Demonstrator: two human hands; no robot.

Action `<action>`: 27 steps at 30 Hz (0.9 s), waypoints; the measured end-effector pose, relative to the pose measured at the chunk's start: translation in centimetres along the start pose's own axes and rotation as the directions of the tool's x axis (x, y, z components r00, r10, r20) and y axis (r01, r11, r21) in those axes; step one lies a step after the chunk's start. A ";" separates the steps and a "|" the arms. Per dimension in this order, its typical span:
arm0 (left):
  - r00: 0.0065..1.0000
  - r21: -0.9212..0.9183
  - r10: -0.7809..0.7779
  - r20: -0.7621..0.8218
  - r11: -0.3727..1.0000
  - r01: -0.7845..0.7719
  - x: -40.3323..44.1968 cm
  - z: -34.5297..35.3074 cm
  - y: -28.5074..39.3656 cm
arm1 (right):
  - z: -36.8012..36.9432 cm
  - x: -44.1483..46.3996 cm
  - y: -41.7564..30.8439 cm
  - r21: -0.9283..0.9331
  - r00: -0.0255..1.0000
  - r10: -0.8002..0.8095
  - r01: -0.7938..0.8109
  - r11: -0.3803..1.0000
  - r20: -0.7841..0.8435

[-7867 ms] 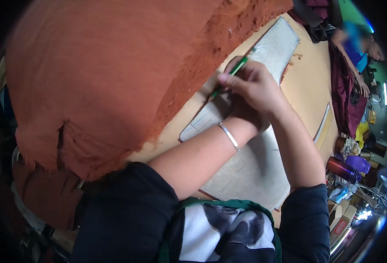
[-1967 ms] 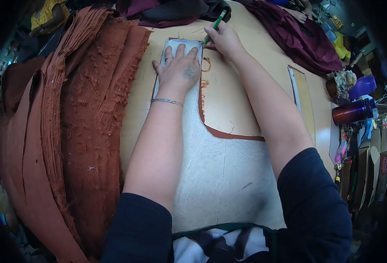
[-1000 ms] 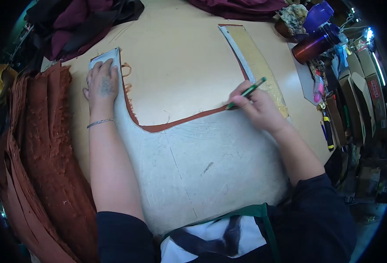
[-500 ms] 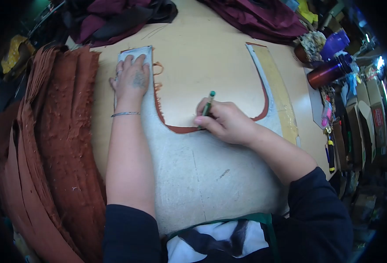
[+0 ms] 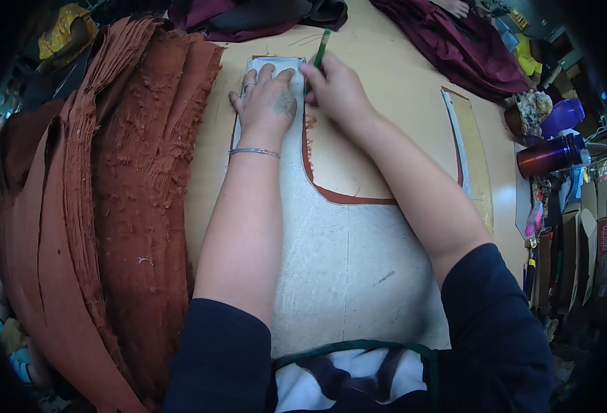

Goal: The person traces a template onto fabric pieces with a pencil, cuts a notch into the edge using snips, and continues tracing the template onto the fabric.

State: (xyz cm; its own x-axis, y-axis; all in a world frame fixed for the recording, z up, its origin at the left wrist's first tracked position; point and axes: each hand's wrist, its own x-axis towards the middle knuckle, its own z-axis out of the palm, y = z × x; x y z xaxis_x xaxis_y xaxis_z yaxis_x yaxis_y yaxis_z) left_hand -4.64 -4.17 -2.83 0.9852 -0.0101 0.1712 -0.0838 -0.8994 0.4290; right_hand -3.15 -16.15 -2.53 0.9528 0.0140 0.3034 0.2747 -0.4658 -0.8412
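My left hand [image 5: 267,103] lies flat with fingers spread on the upper left strap of a grey-white garment pattern [image 5: 344,268]. Rust-brown fabric [image 5: 351,199] under the pattern shows as a narrow band along its curved neckline, with frayed threads on the left side of the curve. Between the thumb and fingers of my right hand [image 5: 338,89] is a green pencil [image 5: 322,48], held nearly upright beside the strap's inner top corner. Its tip is hidden by the hand.
Stacked rust-brown cloth [image 5: 145,158] with frayed edges fills the left side. Maroon fabric [image 5: 448,48] lies at the back. A dark red flask [image 5: 547,156] and a purple item [image 5: 563,118] stand at the right edge. Another person's hand [image 5: 454,7] shows at the top.
My right hand has carried the pencil from the bottom of the neckline up to the left strap's top. The left hand stays on the strap; the whole view has shifted.
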 end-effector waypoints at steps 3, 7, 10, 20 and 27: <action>1.000 0.010 -0.003 0.013 1.000 0.003 0.1 -0.2 0.1 | 0.3 2.6 0.1 -0.103 0.996 -0.012 0.003 0.995 -0.087; 1.000 0.007 0.010 -0.011 1.000 -0.010 0.1 0.1 0.0 | 0.0 -0.8 -1.3 -0.058 0.998 -0.053 0.050 0.997 -0.045; 0.999 0.018 0.024 -0.021 1.000 -0.024 0.1 0.1 -0.1 | -0.8 -7.1 -3.2 0.008 0.996 -0.078 0.078 0.997 0.042; 0.949 0.088 -0.231 -0.216 0.963 0.255 0.3 -1.1 0.0 | -6.7 -17.1 -2.6 0.160 0.983 -0.089 0.063 0.985 0.159; 0.917 -0.370 -0.388 -0.098 0.869 0.328 3.2 -2.2 -3.4 | -6.9 -16.9 -2.9 0.171 0.988 -0.090 0.068 0.983 0.126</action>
State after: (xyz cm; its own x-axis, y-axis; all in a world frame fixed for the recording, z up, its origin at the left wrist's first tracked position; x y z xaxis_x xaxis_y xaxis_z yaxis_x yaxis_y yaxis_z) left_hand -1.58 -0.22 -1.81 0.9207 0.3823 0.0779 0.1947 -0.6233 0.7574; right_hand -20.93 -21.12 -2.14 0.9329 0.1676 0.3189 0.3567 -0.3054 -0.8829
